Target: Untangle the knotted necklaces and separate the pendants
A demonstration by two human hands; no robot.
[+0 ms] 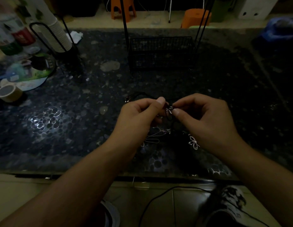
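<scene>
Grip: both pinch pendant (169, 110) | left hand (139, 115) curled | right hand (206, 115) curled, raised over table (77, 120)

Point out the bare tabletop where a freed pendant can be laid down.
Bare patches: left of the left hand, between the tape roll and the knotted necklaces; and right of the right hand. Crowded: the far left around the cup holder, and under the hands, where the butterfly pendant lies.
</scene>
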